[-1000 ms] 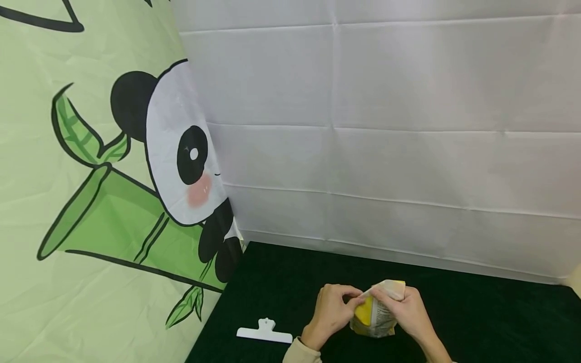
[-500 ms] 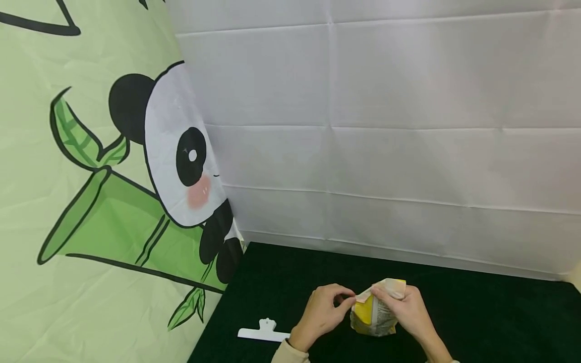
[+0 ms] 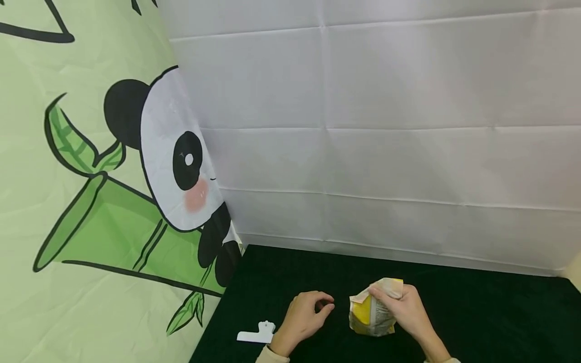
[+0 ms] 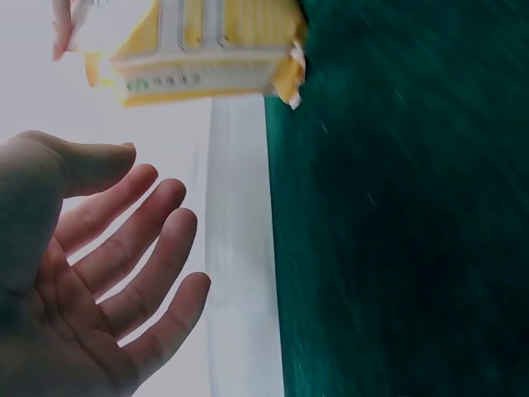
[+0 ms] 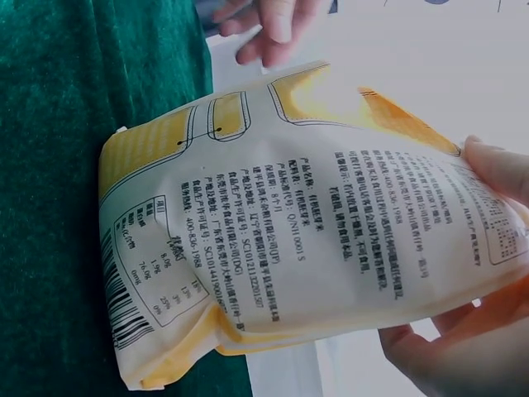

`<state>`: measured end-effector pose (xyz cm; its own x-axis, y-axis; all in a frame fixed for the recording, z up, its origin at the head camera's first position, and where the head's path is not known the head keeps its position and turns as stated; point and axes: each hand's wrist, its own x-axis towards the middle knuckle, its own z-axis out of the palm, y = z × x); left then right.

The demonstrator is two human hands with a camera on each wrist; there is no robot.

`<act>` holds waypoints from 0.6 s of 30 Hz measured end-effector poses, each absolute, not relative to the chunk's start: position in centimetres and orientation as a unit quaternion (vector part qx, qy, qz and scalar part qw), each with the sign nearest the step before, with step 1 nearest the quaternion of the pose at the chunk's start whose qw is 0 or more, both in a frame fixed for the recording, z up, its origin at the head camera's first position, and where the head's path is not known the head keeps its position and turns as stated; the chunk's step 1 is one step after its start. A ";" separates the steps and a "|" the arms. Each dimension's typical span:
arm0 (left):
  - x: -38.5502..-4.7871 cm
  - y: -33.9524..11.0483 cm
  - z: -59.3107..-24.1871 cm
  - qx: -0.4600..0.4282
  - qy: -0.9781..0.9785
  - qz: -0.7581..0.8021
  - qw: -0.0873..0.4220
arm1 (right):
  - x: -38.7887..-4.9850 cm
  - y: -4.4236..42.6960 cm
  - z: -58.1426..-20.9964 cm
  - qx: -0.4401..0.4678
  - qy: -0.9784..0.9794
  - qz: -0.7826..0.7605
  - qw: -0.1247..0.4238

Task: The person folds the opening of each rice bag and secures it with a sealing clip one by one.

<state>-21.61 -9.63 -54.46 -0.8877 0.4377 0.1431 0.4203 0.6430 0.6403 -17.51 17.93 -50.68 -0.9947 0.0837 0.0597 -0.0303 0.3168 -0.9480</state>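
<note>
A yellow and white food bag (image 3: 373, 316), printed with text and a barcode, stands on or just above the dark green cloth; which, I cannot tell. My right hand (image 3: 410, 313) grips its upper end, thumb on the near face, as the right wrist view of the bag (image 5: 273, 240) also shows. Apart from the bag, to its left, is my left hand (image 3: 301, 316). In the left wrist view the left hand (image 4: 107, 256) has loosely bent, spread fingers and holds nothing. A white bag clip (image 3: 256, 334) lies left of that hand, its right end hidden behind the wrist.
Dark green cloth (image 3: 490, 317) covers the table. A pale creased sheet (image 3: 399, 151) hangs behind it. Along the left side hangs a green sheet (image 3: 104, 307) with a panda print.
My left hand has let go of the bag's top edge and moved left, covering more of the clip. My right hand keeps its grip on the bag, nearly in place.
</note>
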 end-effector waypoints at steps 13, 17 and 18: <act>-21.4 -15.8 -56.7 0.175 0.913 0.365 0.055 | -17.5 18.1 -50.8 -0.021 -0.811 0.582 0.045; -21.2 -17.1 -57.2 0.165 0.912 0.369 0.061 | -17.5 18.2 -50.9 -0.020 -0.809 0.586 0.044; -21.2 -17.4 -57.3 0.162 0.913 0.368 0.062 | -17.6 18.2 -50.9 -0.019 -0.809 0.586 0.045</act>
<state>-21.17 -17.38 -57.33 -0.9396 0.3423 0.0063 0.2511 0.6765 0.6923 -17.56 18.19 -50.88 -0.9953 0.0827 0.0503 -0.0220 0.3127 -0.9496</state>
